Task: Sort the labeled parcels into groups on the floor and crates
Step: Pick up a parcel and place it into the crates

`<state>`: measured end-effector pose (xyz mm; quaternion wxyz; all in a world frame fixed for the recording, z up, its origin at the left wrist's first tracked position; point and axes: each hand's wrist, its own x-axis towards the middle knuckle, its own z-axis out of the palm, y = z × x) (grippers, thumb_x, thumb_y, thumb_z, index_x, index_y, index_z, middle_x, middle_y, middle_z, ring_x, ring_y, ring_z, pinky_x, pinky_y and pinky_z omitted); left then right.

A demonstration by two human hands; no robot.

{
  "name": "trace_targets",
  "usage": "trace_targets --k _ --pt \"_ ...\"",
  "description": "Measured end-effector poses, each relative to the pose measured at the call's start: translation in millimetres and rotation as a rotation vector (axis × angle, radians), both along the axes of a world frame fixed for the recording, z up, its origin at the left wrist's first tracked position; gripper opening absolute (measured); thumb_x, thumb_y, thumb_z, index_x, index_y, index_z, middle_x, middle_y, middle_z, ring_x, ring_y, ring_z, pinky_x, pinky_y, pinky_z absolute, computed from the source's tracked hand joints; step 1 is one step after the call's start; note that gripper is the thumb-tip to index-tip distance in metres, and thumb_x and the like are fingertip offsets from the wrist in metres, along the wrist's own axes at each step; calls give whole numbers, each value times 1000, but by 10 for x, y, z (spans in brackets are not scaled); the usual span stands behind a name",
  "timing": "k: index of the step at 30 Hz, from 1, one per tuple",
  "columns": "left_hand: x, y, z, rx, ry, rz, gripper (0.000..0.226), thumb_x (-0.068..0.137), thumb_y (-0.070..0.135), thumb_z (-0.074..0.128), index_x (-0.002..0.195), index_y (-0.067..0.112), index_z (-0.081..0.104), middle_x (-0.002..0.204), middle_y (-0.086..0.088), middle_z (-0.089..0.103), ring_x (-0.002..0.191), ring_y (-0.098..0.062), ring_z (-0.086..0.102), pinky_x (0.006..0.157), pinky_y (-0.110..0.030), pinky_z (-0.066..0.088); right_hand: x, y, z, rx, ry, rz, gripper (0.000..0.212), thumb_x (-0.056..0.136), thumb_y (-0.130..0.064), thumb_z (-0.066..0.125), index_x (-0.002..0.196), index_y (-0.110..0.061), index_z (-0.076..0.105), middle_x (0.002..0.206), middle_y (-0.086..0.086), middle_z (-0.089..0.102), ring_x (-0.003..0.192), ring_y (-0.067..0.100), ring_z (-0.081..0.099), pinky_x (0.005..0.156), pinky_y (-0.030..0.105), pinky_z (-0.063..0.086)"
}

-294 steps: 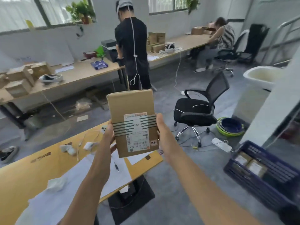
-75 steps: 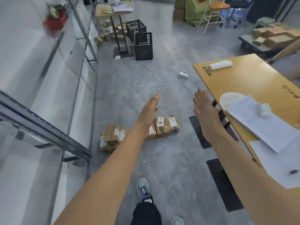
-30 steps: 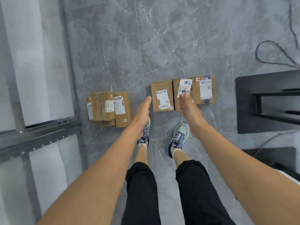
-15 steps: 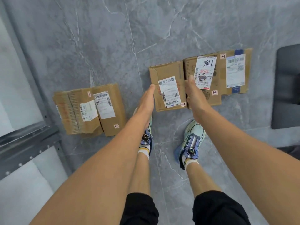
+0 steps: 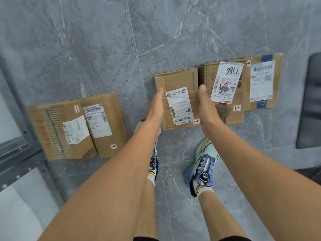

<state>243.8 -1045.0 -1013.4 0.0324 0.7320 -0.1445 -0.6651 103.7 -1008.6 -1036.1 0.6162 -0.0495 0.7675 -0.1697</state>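
The box (image 5: 178, 94) lies label up on the floor (image 5: 86, 49), first in a row of three. The left hand (image 5: 155, 110) lies along its left side and the right hand (image 5: 205, 108) along its right side, fingers (image 5: 159, 96) straight and flat against the cardboard, curled round nothing. Half a second ago both hands were only at the box's near corners; now they reach about halfway along its sides. The box has not shifted in its row.

Touching the box's right side is the 7786 box (image 5: 225, 82), so the right hand is wedged between the two. Beyond that lies the taped box (image 5: 262, 80). Well left of the box is a pile (image 5: 104, 124) of overlapping parcels. The shoes (image 5: 203, 164) stand just short of the box's near edge. A dark mat (image 5: 311, 101) lies far right of it, a metal rail (image 5: 17, 153) far left.
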Motion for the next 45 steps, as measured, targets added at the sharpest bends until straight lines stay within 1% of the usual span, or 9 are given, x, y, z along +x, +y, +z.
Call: trace_targets --k 4,9,12,15,18,22,27,34,45 --pt "-8 32 -139 39 34 28 51 107 61 25 102 34 68 65 18 73 54 3 68 37 -13 45 -5 -50 -196 -3 -40 3 59 107 -65 24 131 -34 68 116 -10 75 111 15 68 98 42 51" --pt "47 68 -149 30 51 58 53 107 62 24 104 33 69 65 19 73 52 5 67 48 -21 50 16 -97 -257 6 -97 -27 56 108 -64 25 133 -33 64 98 -14 75 100 10 69 96 41 56" --pt "110 34 79 -27 61 70 50 108 59 25 98 34 67 66 20 73 54 6 67 40 -13 47 16 -128 -60 -14 -139 -44 51 108 -63 24 108 -41 70 83 -21 78 95 8 71 89 38 56" --pt "187 -33 392 -104 69 90 49 108 60 23 102 39 67 79 24 76 68 10 69 55 -14 52 36 -191 321 -55 -220 -64 62 105 -71 23 114 -36 74 104 -10 80 104 15 75 98 45 57" --pt "214 -147 860 -184 79 110 46 104 67 27 112 46 67 105 25 74 101 5 65 86 -27 48 -6 -335 865 -88 -249 -87 72 95 -82 25 124 -37 74 120 -4 77 117 23 71 109 55 50" --pt "68 -406 1770 -308 99 89 57 100 72 29 138 41 60 130 17 69 120 -4 59 96 -35 45 -186 -601 1800 -192 -278 -88 64 99 -80 23 115 -47 75 119 -8 77 120 22 69 111 57 47" --pt "-239 -734 3073 -475 143 23 52 103 67 28 132 43 63 126 19 71 114 0 65 92 -33 46 -510 -853 3175 -375 -196 -101 62 102 -74 19 127 -48 69 122 -13 76 120 13 68 115 52 44" --pt "-727 -1034 5092 -693 280 -120 51 102 70 26 127 51 66 127 22 69 127 -3 57 119 -48 34 -1014 -946 5226 -617 -66 -126 69 90 -89 24 131 -51 65 131 -14 71 129 14 61 118 52 36" --pt "-1512 -1011 7515 -916 557 -414 57 97 76 26 142 53 52 140 20 62 136 -9 49 122 -56 27 -1626 -428 7681 -932 206 -385 60 105 -67 19 130 -41 67 115 -16 77 100 -3 72 93 30 48"
